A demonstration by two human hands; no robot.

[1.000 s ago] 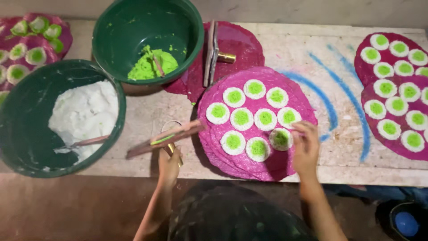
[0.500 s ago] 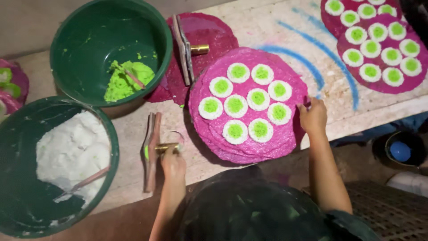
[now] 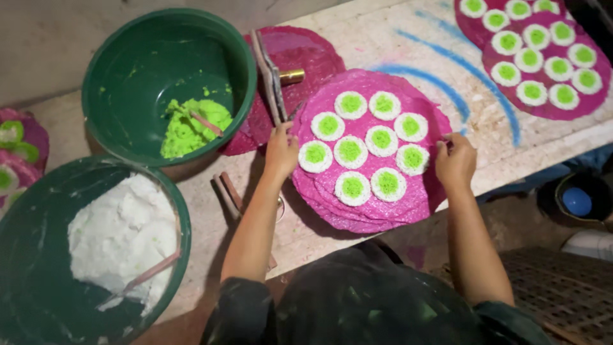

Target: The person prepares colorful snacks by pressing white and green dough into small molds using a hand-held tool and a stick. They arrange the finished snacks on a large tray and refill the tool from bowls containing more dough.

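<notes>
At the middle of the table (image 3: 357, 35) sits our landmark, a stack of round magenta sheets (image 3: 370, 198), its top sheet carrying nine white discs with bright green centres (image 3: 349, 149). We have both hands on this stack. Left hand (image 3: 281, 150) is on its left edge, fingers curled over the rim; the grip looks pinched on the sheet edge, but we cannot tell for sure. Right hand (image 3: 454, 160) is on the right edge, fingers folded together against the rim; again, we cannot tell whether it actually pinches the sheet.

Left of the stack, and further from us, stands a dark green round plastic bowl (image 3: 108, 76) holding a lump of lime-green paste (image 3: 185, 128) with a small stick (image 3: 205, 123) lying in it. Left of the stack and nearer to us is a second, larger green basin (image 3: 25, 255) with a heap of white paste (image 3: 118, 233) and a thin stick (image 3: 150, 271) resting in that.

Behind the stack, touching its far-left edge, lies another darker magenta sheet (image 3: 313, 54) with a flat wooden paddle tool (image 3: 267, 70) and a small brass cylinder (image 3: 292, 76) on it. Just left of the stack, under our left forearm, a pair of wooden slats (image 3: 228, 193) lies on the table.

Right of the stack and further away, more magenta sheets with green-and-white discs (image 3: 543, 64). Blue curved paint streaks (image 3: 447, 89) run between them and the stack.
</notes>
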